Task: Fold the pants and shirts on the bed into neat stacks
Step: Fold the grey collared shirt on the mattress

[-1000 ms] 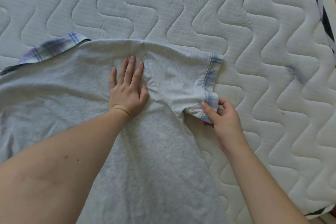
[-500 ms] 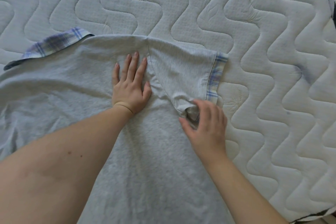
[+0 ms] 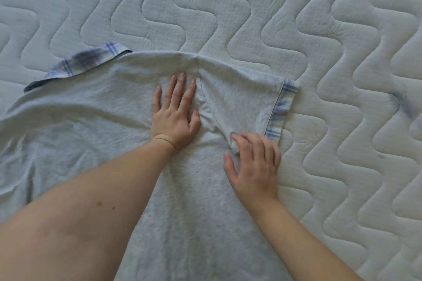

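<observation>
A light grey shirt (image 3: 91, 132) lies spread flat on the bed, its plaid collar (image 3: 86, 61) at the upper left. Its short sleeve (image 3: 242, 93), edged by a plaid cuff (image 3: 280, 112), points to the right. My left hand (image 3: 175, 118) presses flat on the shirt just left of the shoulder seam, fingers straight. My right hand (image 3: 253, 166) rests on the sleeve's underarm corner, where a small bunch of fabric sits under the index finger. The thumb is spread away from the fingers. No pants are in view.
The white quilted mattress (image 3: 342, 52) stretches bare above and to the right of the shirt. Its edge shows at the lower right corner. My forearms cover part of the shirt's lower body.
My right hand let go of the plaid cuff corner, moved left to the underarm, and now lies over the bunched fabric there. The left hand stayed pressed in place.
</observation>
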